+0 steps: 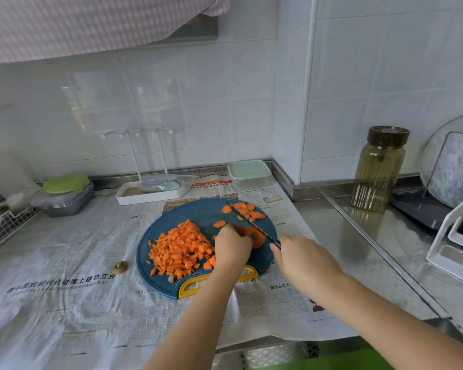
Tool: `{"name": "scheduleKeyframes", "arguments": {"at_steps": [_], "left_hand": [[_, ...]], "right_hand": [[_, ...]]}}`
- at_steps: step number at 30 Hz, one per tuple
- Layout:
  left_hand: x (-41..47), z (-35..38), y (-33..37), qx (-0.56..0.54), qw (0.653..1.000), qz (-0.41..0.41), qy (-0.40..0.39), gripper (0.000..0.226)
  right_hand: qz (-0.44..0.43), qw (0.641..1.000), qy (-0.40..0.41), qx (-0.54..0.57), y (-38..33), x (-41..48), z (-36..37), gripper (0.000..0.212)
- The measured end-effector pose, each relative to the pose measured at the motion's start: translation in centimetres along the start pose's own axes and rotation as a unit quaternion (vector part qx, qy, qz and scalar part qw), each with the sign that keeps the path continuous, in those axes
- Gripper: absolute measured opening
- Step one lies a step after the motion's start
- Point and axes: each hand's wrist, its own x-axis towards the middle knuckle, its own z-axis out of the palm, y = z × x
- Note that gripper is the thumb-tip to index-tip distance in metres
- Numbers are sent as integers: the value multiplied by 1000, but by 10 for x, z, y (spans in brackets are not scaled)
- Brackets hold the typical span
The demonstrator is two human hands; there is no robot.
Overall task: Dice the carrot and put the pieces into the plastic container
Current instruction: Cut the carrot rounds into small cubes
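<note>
Left grip is curled over the short orange carrot stub on the round blue cutting board. Right grip holds the dark slim knife across it. Risk: with the stub this short, fingertips sit near the blade and a slip would cut. The lidded clear plastic container stands behind, apart.

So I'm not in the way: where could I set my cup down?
Free: newspaper left of the cutting board, bar a carrot end; bare steel counter before the jar. Crowded: the board, with diced carrot, knife, left hand, right hand.
</note>
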Motion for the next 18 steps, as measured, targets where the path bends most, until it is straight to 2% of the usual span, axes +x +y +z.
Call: {"name": "scheduleKeyframes", "arguments": {"at_steps": [7, 11, 16, 18], "left_hand": [[1, -1, 1, 6, 1000, -1, -6, 15], [-1, -1, 1, 15, 1000, 3, -7, 16], [0, -2, 2, 15, 1000, 0, -10, 20], [1, -2, 2, 18, 1000, 1, -11, 20]], "right_hand": [[-15, 999, -41, 12, 2, 6, -12, 40], [-16, 997, -71, 38, 5, 11, -20, 31], [-15, 994, -96, 42, 3, 19, -21, 39], [-10, 993, -108, 53, 4, 22, -21, 35]]}}
